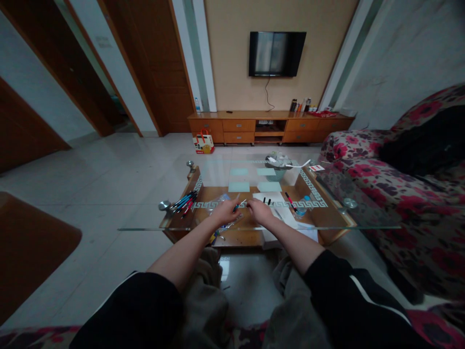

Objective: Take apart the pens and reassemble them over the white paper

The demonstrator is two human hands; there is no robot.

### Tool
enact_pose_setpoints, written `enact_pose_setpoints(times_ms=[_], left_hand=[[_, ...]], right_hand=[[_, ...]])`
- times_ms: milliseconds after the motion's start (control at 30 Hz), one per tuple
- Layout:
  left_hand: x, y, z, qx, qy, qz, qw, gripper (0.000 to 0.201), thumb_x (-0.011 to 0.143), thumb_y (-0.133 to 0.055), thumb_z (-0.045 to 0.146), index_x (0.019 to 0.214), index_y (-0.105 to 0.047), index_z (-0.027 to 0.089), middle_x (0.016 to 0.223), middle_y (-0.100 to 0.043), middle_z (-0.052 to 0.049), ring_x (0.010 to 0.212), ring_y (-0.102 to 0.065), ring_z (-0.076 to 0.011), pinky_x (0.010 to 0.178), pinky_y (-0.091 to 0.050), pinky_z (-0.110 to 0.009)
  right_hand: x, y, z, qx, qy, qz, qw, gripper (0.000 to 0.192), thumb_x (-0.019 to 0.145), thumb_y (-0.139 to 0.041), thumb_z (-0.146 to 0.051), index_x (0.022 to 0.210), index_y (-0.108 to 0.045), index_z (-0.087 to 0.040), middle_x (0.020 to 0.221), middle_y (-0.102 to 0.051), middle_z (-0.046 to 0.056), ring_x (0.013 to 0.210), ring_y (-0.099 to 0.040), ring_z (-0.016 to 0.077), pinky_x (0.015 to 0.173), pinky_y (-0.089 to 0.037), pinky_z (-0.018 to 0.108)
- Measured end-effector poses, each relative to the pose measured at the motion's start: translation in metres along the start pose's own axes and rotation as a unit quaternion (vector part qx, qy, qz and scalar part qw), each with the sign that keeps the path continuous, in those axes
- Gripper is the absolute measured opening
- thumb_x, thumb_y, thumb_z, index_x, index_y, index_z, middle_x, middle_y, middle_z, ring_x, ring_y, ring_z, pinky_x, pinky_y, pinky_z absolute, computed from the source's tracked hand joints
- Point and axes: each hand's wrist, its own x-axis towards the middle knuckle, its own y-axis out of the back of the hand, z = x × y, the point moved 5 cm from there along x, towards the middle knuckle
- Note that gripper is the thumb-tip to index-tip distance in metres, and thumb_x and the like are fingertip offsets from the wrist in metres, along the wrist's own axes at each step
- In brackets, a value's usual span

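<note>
Over the glass table [214,220], my left hand [225,212] is closed around a slim pen [236,207] with a blue part, and a thin pale tip sticks out toward the right. My right hand [258,212] is a short gap away, its fingers pinched together; whatever they hold is too small to make out. Left of my hands lies a bundle of blue, black and red pens [184,203]. Two small black pieces [267,201], perhaps pen caps, lie just beyond my right hand. Clear plastic wrapping [217,202] is beside my left hand.
White paper [286,213], a red and black pen [289,201] and a plastic bottle [302,206] are on the right. A filled waste basket [279,173] stands past the table. Farther off are a paper bag [204,144] and a TV cabinet [238,127]; a flowered sofa [366,169] is at right.
</note>
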Motion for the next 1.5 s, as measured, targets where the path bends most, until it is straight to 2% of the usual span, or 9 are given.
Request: enact_pose_setpoints(times_ms=[200, 467, 633, 833, 1000, 1200, 1500], left_hand=[[-0.002, 0.001, -0.001, 0.016, 0.01, -0.01, 1.0, 0.024, 0.09, -0.052, 0.038, 0.103, -0.065, 0.022, 0.087, -0.071, -0.007, 0.084, -0.066, -0.0217, 0.071, -0.043, -0.027], [-0.002, 0.001, -0.001, 0.015, -0.011, -0.017, 1.0, 0.026, 0.092, -0.051, 0.039, 0.108, -0.063, 0.023, 0.092, -0.071, -0.008, 0.088, -0.067, -0.0228, 0.075, -0.046, -0.029], [-0.001, 0.0, 0.0, 0.021, -0.018, -0.029, 0.999, 0.029, 0.092, -0.051, 0.036, 0.116, -0.061, 0.024, 0.096, -0.072, -0.008, 0.091, -0.067, -0.023, 0.079, -0.047, -0.029], [-0.003, 0.005, 0.008, 0.012, -0.048, -0.033, 0.998, 0.035, 0.093, -0.05, 0.033, 0.127, -0.059, 0.029, 0.105, -0.071, -0.007, 0.096, -0.067, -0.0221, 0.083, -0.048, -0.029], [-0.001, 0.006, 0.019, 0.011, -0.075, -0.046, 0.996, 0.04, 0.094, -0.051, 0.028, 0.134, -0.057, 0.032, 0.114, -0.068, -0.008, 0.098, -0.067, -0.022, 0.086, -0.049, -0.03], [-0.001, 0.005, 0.028, 0.033, -0.124, -0.052, 0.99, 0.045, 0.095, -0.048, 0.024, 0.138, -0.054, 0.037, 0.114, -0.066, -0.007, 0.094, -0.066, -0.0219, 0.083, -0.05, -0.03], [-0.002, 0.005, 0.029, 0.037, -0.117, -0.071, 0.99, 0.051, 0.094, -0.05, 0.021, 0.142, -0.05, 0.036, 0.112, -0.066, -0.008, 0.095, -0.066, -0.0216, 0.084, -0.049, -0.028]], right_hand=[[-0.001, 0.006, 0.001, -0.058, -0.019, -0.016, 0.998, 0.029, 0.099, -0.04, -0.023, 0.116, -0.064, -0.023, 0.117, -0.062, 0.011, 0.108, -0.06, 0.0235, 0.083, -0.046, 0.031], [-0.003, 0.009, 0.007, -0.062, -0.03, -0.033, 0.997, 0.029, 0.098, -0.043, -0.025, 0.113, -0.067, -0.022, 0.114, -0.064, 0.012, 0.105, -0.061, 0.0236, 0.084, -0.045, 0.031], [-0.013, 0.019, 0.009, -0.046, -0.025, -0.003, 0.999, 0.03, 0.1, -0.041, -0.028, 0.116, -0.064, -0.022, 0.116, -0.063, 0.01, 0.105, -0.061, 0.0225, 0.085, -0.045, 0.031], [-0.034, 0.04, 0.016, -0.027, 0.018, 0.058, 0.998, 0.031, 0.101, -0.04, -0.03, 0.127, -0.056, -0.023, 0.123, -0.06, 0.009, 0.104, -0.059, 0.0212, 0.083, -0.044, 0.029], [-0.047, 0.047, 0.024, -0.024, 0.055, 0.048, 0.997, 0.03, 0.102, -0.042, -0.033, 0.126, -0.057, -0.024, 0.12, -0.057, 0.009, 0.103, -0.058, 0.0195, 0.083, -0.043, 0.027], [-0.051, 0.042, 0.031, -0.024, 0.097, 0.023, 0.995, 0.028, 0.103, -0.043, -0.037, 0.118, -0.062, -0.022, 0.117, -0.055, 0.008, 0.096, -0.059, 0.0171, 0.08, -0.043, 0.025], [-0.047, 0.041, 0.028, -0.02, 0.118, 0.026, 0.992, 0.026, 0.102, -0.044, -0.034, 0.115, -0.063, -0.021, 0.118, -0.055, 0.008, 0.096, -0.059, 0.0167, 0.082, -0.043, 0.026]])
